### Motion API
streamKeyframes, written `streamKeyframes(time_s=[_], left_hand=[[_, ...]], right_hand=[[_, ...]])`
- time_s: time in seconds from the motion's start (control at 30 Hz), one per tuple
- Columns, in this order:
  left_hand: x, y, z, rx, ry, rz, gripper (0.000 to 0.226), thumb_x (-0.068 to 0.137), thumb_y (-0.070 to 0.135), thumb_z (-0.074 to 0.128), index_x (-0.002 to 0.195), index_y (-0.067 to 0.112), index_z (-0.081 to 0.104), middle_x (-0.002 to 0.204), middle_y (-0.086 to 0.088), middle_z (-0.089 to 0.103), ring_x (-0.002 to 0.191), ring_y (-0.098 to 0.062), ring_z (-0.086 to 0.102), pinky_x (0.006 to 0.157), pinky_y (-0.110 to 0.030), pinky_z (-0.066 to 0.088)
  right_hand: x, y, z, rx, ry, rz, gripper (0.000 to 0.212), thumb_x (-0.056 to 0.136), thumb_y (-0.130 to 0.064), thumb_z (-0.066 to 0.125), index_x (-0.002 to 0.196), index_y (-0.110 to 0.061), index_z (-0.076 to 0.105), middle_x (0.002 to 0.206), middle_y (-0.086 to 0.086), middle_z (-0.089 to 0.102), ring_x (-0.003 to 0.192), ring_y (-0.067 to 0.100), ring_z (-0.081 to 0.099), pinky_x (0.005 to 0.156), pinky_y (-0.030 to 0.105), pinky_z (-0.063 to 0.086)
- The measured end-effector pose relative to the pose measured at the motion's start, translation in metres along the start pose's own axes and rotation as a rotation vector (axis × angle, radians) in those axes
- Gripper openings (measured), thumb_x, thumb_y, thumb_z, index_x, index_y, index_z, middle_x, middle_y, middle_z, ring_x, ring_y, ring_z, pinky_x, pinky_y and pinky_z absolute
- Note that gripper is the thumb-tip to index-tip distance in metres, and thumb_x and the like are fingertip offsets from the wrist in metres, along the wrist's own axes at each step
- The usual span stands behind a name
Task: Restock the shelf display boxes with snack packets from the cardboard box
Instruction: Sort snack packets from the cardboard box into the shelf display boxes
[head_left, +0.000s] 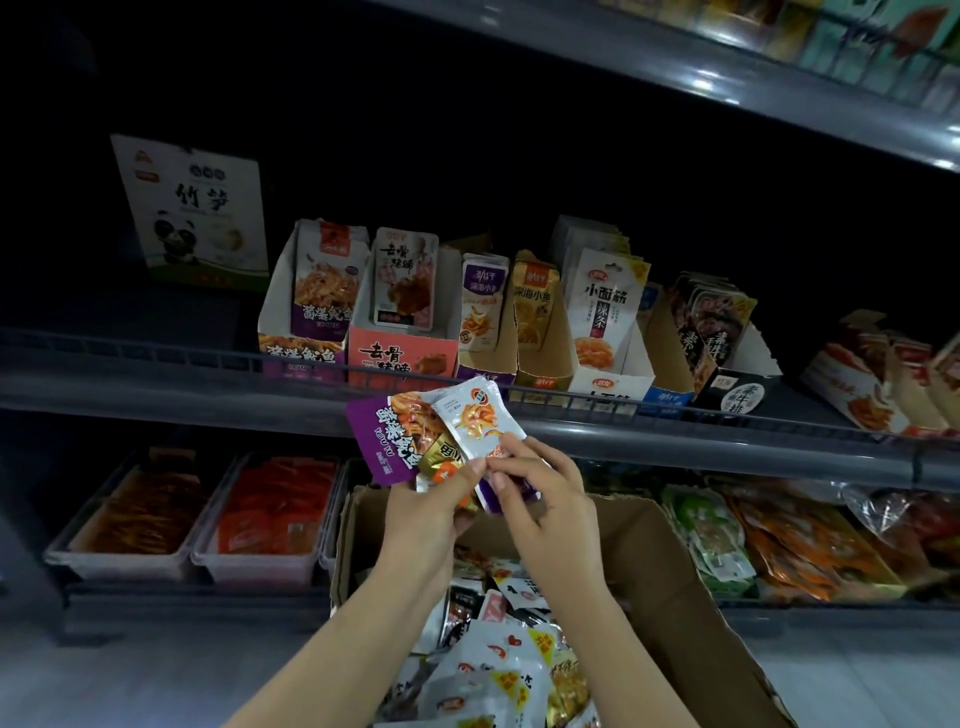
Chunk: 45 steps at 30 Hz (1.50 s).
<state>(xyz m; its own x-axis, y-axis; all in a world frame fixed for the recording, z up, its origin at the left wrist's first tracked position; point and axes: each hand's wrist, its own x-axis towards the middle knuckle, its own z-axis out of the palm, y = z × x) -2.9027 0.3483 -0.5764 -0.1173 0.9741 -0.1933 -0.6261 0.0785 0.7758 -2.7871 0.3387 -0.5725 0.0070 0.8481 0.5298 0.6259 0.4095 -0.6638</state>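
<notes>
- Panda box (195, 208), shelf's left end: "竹笋".
- Purple display box (301, 356) and the packet (324, 280) standing in it: "酱爆鱿鱼", "YOU YU".
- Pink box (402, 356) and its packet (405, 280): "去骨猪蹄".
- Purple-topped packet (483, 301) and gold packet (535, 306): "劲仔", "深海小鱼".
- White packet (605, 312): "小面筋", "辣条".
- Black box (737, 397), toward shelf's right end: "素牛排".
- Purple packet (387, 441) in left hand (431, 512): "酱爆鱿鱼", "YOU YU".
- Other print: too small or blurred to read.
</notes>
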Motion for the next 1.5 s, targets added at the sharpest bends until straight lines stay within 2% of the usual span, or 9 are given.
streamKeyframes(time_s=[0.1,0.23,0.37,0.73,0.87,1.07,1.2,1.3,1.5], left_hand=[[0.002,0.000,0.002,-0.022,0.024,0.026,0.040,0.082,0.000,0.070,0.118,0.017,0.060,0.104,-0.002,0.072,0.094,-0.020,0.069,0.078,-0.040,0.055],[0.003,-0.001,0.006,-0.021,0.006,0.060,0.034,0.082,0.000,0.070,0.106,0.023,0.061,0.091,0.007,0.075,0.084,-0.013,0.072,0.081,-0.042,0.054],[0.000,-0.005,0.010,-0.006,0.007,0.084,0.033,0.082,0.002,0.071,0.104,0.025,0.061,0.090,0.007,0.076,0.082,-0.011,0.073,0.073,-0.033,0.055],[0.012,0.006,0.001,-0.013,0.053,0.063,0.031,0.082,0.008,0.073,0.101,0.027,0.058,0.103,0.004,0.069,0.102,-0.018,0.065,0.094,-0.047,0.052],[0.018,0.013,-0.003,0.033,0.014,0.054,0.040,0.082,0.006,0.072,0.116,0.021,0.057,0.111,0.001,0.069,0.106,-0.020,0.065,0.092,-0.046,0.053],[0.018,0.008,-0.004,0.145,-0.051,0.005,0.035,0.079,0.002,0.074,0.102,0.025,0.059,0.102,0.001,0.071,0.100,-0.019,0.067,0.078,-0.036,0.053],[0.018,0.005,0.000,0.079,0.002,0.013,0.039,0.079,-0.002,0.073,0.105,0.024,0.059,0.107,0.000,0.070,0.101,-0.020,0.066,0.082,-0.041,0.054],[0.019,0.006,0.002,0.007,0.045,0.010,0.040,0.079,-0.002,0.072,0.110,0.020,0.058,0.110,-0.001,0.069,0.104,-0.023,0.066,0.089,-0.045,0.053],[0.023,0.011,0.004,-0.053,0.028,0.008,0.034,0.082,0.001,0.070,0.109,0.019,0.060,0.109,-0.001,0.070,0.099,-0.018,0.067,0.082,-0.039,0.055]], right_hand=[[-0.001,-0.003,-0.001,0.126,0.091,0.100,0.033,0.089,-0.016,0.066,0.108,-0.042,0.058,0.129,-0.024,0.047,0.122,0.003,0.049,0.080,0.003,0.044],[0.005,-0.011,-0.002,0.523,0.157,0.540,0.048,0.090,-0.027,0.063,0.135,-0.032,0.048,0.128,-0.011,0.054,0.108,0.000,0.058,0.077,0.017,0.053],[0.011,-0.017,-0.001,0.648,0.149,0.756,0.031,0.088,-0.031,0.064,0.116,-0.018,0.061,0.103,0.001,0.070,0.084,0.010,0.068,0.061,0.017,0.052],[0.032,-0.005,-0.028,0.642,0.140,0.820,0.018,0.085,-0.012,0.070,0.100,-0.013,0.061,0.099,0.008,0.069,0.083,0.019,0.068,0.060,0.027,0.052],[0.041,0.006,-0.048,0.483,0.009,0.772,0.018,0.085,-0.012,0.070,0.097,-0.021,0.061,0.101,0.002,0.065,0.090,0.020,0.066,0.063,0.028,0.055],[0.059,0.006,-0.068,0.296,-0.259,0.667,0.027,0.083,-0.013,0.072,0.103,-0.027,0.059,0.106,0.001,0.062,0.093,0.019,0.063,0.058,0.024,0.050],[0.066,0.007,-0.060,0.435,-0.152,0.752,0.047,0.078,-0.013,0.077,0.119,-0.019,0.054,0.105,0.005,0.068,0.088,0.020,0.070,0.069,0.031,0.058],[0.064,0.004,-0.051,0.637,-0.168,0.828,0.033,0.081,-0.011,0.072,0.112,-0.011,0.059,0.094,0.007,0.074,0.082,0.018,0.073,0.069,0.033,0.058],[0.081,0.003,-0.050,0.516,-0.237,0.726,0.035,0.084,-0.010,0.070,0.117,-0.011,0.057,0.100,0.007,0.073,0.088,0.019,0.072,0.069,0.033,0.059]])
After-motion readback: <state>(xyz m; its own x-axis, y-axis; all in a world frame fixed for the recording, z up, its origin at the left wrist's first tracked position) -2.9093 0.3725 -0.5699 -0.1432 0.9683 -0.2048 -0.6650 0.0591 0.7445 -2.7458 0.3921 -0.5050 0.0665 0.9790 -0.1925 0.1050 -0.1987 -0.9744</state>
